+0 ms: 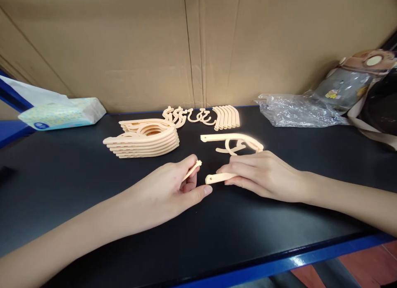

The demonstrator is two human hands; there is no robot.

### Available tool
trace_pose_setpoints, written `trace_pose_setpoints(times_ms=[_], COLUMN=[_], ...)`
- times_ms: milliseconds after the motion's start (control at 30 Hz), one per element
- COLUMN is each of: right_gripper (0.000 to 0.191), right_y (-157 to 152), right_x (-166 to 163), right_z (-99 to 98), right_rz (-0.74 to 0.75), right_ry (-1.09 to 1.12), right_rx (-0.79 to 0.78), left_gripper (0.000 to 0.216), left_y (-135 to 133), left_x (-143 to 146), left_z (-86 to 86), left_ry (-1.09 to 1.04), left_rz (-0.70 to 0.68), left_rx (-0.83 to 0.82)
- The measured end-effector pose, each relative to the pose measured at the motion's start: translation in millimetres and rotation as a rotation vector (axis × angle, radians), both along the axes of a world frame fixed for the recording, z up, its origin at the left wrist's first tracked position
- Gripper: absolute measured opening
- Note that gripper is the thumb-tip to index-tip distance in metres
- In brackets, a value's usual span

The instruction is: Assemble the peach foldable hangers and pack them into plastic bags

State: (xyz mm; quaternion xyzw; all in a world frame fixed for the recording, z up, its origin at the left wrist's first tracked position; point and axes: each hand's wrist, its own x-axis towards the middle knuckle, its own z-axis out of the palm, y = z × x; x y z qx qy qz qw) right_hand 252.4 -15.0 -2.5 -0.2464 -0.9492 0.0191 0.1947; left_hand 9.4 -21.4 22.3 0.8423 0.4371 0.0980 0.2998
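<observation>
My left hand (173, 189) rests on the black table (62, 176) with its fingers curled around a short peach plastic piece (192, 169) whose tip sticks out to the right. My right hand (263, 174) lies just to the right and pinches another peach plastic arm (215, 178), whose end points toward the left hand. The two piece ends are a small gap apart. Just behind my right hand lie a loose peach hanger arm (232, 138) and a hook piece (231, 148).
A stack of peach hanger bodies (142, 139) sits behind my left hand. Hooks (189, 114) and curved arms (228, 116) line the back by the cardboard wall. A tissue pack (62, 113) lies far left, crumpled plastic (294, 110) and a bottle (350, 83) at right.
</observation>
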Motion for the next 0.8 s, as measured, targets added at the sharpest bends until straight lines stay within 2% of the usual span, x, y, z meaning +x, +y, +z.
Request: trace_pose_setpoints(times_ms=[300,433,567,667,800], right_gripper=[0.028,0.024,0.027,0.032,0.032], right_y=[-4.7,-5.0,-4.1,-2.4,0.0], right_x=[-3.4,-3.8,-3.2,-2.2,-1.0], right_z=[1.6,-1.2,-3.1,-4.0,-4.9], right_rz=[-0.003,-0.036,-0.064,-0.079,-0.055], right_ry=[-0.086,-0.158,-0.124,-0.066,-0.028], right_rx=[0.002,-0.044,0.037,0.094,0.033], left_gripper=[0.036,0.033,0.023,0.024,0.024], left_y=[-0.1,0.2,-1.5,-3.7,-3.9], left_x=[2.2,1.1,-1.2,-1.4,0.3], left_z=[-4.6,-4.6,0.1,2.9,0.3], left_ry=[0.043,0.027,-0.027,-0.056,-0.058], left_rz=[-0.054,-0.071,-0.142,-0.101,-0.069], left_rx=[0.075,0.056,0.020,0.025,0.046])
